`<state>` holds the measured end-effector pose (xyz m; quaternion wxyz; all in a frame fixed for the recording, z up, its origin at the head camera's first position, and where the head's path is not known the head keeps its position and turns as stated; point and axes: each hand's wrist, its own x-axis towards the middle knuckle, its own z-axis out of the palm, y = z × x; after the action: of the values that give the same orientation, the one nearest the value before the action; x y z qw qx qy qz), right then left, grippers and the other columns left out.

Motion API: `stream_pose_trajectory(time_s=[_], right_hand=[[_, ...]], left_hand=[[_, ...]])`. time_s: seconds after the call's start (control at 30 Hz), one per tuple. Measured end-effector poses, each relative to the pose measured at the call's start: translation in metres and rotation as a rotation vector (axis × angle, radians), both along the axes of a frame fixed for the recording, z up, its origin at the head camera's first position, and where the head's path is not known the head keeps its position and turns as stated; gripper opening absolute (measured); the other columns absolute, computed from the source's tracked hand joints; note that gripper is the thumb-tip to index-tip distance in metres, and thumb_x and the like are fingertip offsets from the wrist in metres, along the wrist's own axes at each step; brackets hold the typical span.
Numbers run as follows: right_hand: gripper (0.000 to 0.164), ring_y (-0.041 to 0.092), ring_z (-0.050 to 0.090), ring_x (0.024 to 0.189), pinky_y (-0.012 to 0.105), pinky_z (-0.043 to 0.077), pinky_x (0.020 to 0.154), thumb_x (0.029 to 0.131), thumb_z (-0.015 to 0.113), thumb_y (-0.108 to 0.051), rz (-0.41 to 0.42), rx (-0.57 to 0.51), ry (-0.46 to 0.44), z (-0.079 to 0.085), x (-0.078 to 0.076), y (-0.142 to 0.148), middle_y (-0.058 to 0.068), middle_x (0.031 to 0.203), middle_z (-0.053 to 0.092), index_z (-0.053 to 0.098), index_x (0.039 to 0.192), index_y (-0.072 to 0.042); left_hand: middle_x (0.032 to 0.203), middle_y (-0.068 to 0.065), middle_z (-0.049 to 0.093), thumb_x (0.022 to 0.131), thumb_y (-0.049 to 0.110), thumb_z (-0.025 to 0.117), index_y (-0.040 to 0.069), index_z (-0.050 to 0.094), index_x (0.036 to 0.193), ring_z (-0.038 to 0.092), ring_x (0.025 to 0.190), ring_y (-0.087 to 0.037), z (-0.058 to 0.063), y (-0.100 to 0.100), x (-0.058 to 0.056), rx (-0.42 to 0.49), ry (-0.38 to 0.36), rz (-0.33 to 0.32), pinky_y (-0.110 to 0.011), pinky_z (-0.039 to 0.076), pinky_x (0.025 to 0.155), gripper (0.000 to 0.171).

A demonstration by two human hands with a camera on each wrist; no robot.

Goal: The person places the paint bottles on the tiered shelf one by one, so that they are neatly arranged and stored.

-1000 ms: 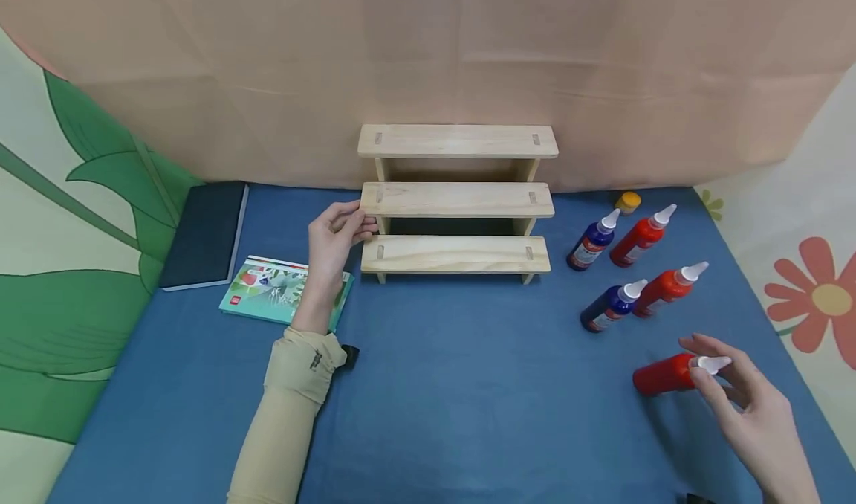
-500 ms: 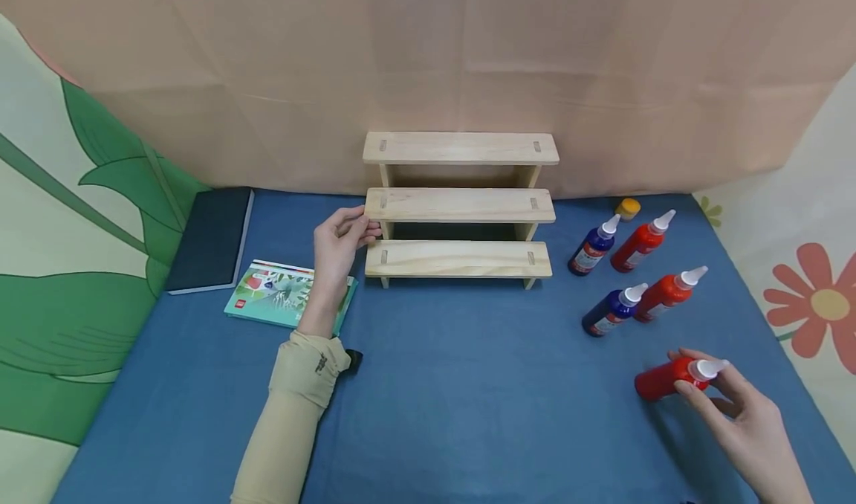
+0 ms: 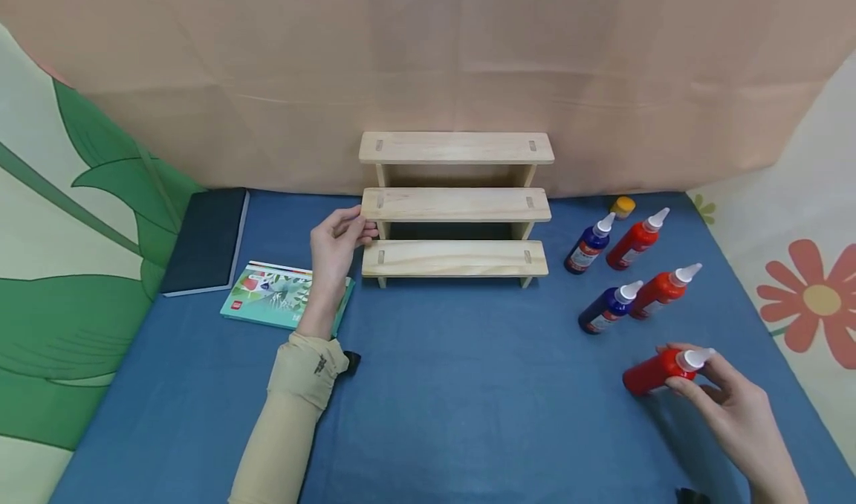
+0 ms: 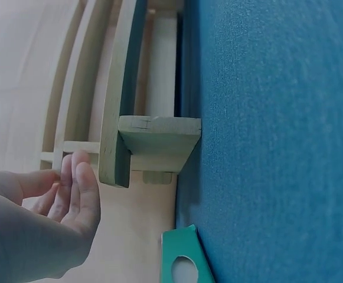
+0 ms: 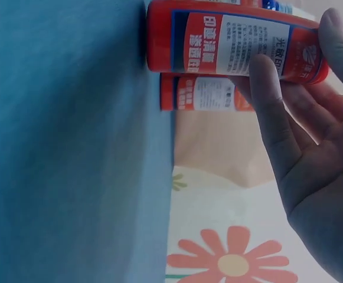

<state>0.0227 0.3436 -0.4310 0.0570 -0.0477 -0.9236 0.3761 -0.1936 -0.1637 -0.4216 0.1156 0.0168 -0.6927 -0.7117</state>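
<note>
A three-tier wooden step rack point(image 3: 455, 259) stands against the back cloth. At its left end my left hand point(image 3: 333, 255) pinches the edge of the middle shelf point(image 3: 456, 204); thumb and fingers meet there in the left wrist view, where the hand point(image 4: 53, 218) partly hides that shelf's end. On the right, my right hand point(image 3: 729, 407) grips a red squeeze bottle point(image 3: 652, 375) with a white nozzle cap. The right wrist view shows fingers on both sides of the labelled bottle point(image 5: 242, 44). Whether its base touches the cloth cannot be told.
Two blue bottles point(image 3: 583, 250) and two more red bottles point(image 3: 631, 247) stand beyond the right hand, near a yellow cap point(image 3: 623, 207). A teal booklet point(image 3: 267, 296) lies under the left forearm. A dark notebook point(image 3: 203, 240) lies at the far left.
My right hand has shifted slightly left and its fingers have come from around the nozzle cap down onto the red bottle's upper body. The left hand stays at the middle shelf.
</note>
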Motion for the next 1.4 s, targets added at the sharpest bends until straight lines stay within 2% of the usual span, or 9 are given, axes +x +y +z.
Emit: stream_pose_trajectory(time_s=[0.13,0.43,0.6,0.7,0.8,0.97,1.03,1.2,1.4], right_hand=[[0.051,-0.024,0.051,0.101,0.001,0.050,0.075,0.098,0.082,-0.014,-0.014,0.012,0.037,0.008,-0.006,-0.006,-0.024,0.118,0.064,0.062,0.142,0.003],[0.048,-0.019,0.058,0.095,0.001,0.051,0.076,0.093,0.085,-0.006,0.031,-0.009,0.136,0.029,-0.023,-0.029,-0.041,0.110,0.057,0.067,0.136,0.004],[0.049,-0.016,0.060,0.099,0.003,0.052,0.077,0.091,0.086,-0.003,0.118,-0.022,0.184,0.038,-0.038,-0.047,-0.014,0.117,0.072,0.069,0.136,0.001],[0.051,-0.012,0.060,0.102,0.004,0.053,0.078,0.089,0.088,-0.002,0.168,-0.033,0.204,0.044,-0.047,-0.058,-0.008,0.122,0.073,0.070,0.137,-0.002],[0.051,-0.010,0.061,0.103,0.005,0.054,0.079,0.088,0.089,-0.002,0.197,-0.038,0.231,0.048,-0.054,-0.070,-0.019,0.122,0.068,0.072,0.136,-0.004],[0.047,-0.011,0.062,0.096,0.003,0.052,0.078,0.087,0.090,-0.005,0.198,-0.025,0.271,0.056,-0.068,-0.088,0.007,0.118,0.077,0.073,0.131,-0.003],[0.044,-0.003,0.068,0.091,0.003,0.052,0.078,0.088,0.090,-0.008,0.194,-0.013,0.279,0.061,-0.074,-0.095,0.018,0.113,0.077,0.073,0.128,-0.002],[0.042,0.033,0.077,0.086,0.003,0.052,0.076,0.090,0.090,-0.012,0.189,-0.004,0.294,0.072,-0.088,-0.108,0.019,0.111,0.078,0.073,0.127,-0.002],[0.041,0.038,0.075,0.099,0.002,0.050,0.079,0.093,0.087,-0.015,0.187,-0.023,0.301,0.081,-0.104,-0.121,0.019,0.117,0.077,0.071,0.128,-0.001]], left_hand=[[0.109,-0.027,0.074,0.110,0.006,0.063,-0.005,0.068,0.137,0.076,0.088,-0.015,0.002,-0.001,0.000,-0.009,0.005,0.000,-0.028,0.065,0.084,0.030],[0.110,-0.030,0.073,0.109,0.005,0.063,-0.006,0.068,0.136,0.076,0.089,-0.018,0.000,-0.001,0.002,-0.005,0.010,-0.004,-0.029,0.066,0.082,0.030],[0.111,-0.030,0.073,0.110,0.007,0.063,-0.006,0.068,0.137,0.076,0.088,-0.017,-0.001,-0.002,0.001,-0.016,0.018,-0.007,-0.028,0.066,0.083,0.030],[0.110,-0.030,0.073,0.110,0.007,0.063,-0.007,0.068,0.136,0.076,0.087,-0.016,-0.001,-0.002,0.000,-0.022,0.029,-0.009,-0.028,0.066,0.082,0.030],[0.110,-0.030,0.073,0.110,0.007,0.063,-0.007,0.068,0.136,0.075,0.086,-0.015,-0.001,-0.002,0.000,-0.024,0.029,-0.009,-0.027,0.066,0.081,0.030],[0.109,-0.030,0.073,0.109,0.006,0.063,-0.007,0.068,0.136,0.075,0.086,-0.015,-0.001,-0.002,0.000,-0.023,0.031,-0.009,-0.026,0.065,0.080,0.030],[0.108,-0.029,0.073,0.109,0.006,0.063,-0.007,0.068,0.136,0.075,0.087,-0.016,-0.002,-0.002,0.000,-0.020,0.029,-0.008,-0.027,0.066,0.081,0.030],[0.107,-0.027,0.074,0.109,0.006,0.064,-0.007,0.068,0.135,0.076,0.088,-0.017,-0.003,-0.001,0.000,-0.024,0.018,-0.004,-0.029,0.066,0.082,0.030],[0.107,-0.028,0.074,0.109,0.005,0.064,-0.007,0.068,0.136,0.076,0.088,-0.018,-0.001,-0.002,0.000,-0.039,0.020,0.001,-0.027,0.066,0.081,0.030]])
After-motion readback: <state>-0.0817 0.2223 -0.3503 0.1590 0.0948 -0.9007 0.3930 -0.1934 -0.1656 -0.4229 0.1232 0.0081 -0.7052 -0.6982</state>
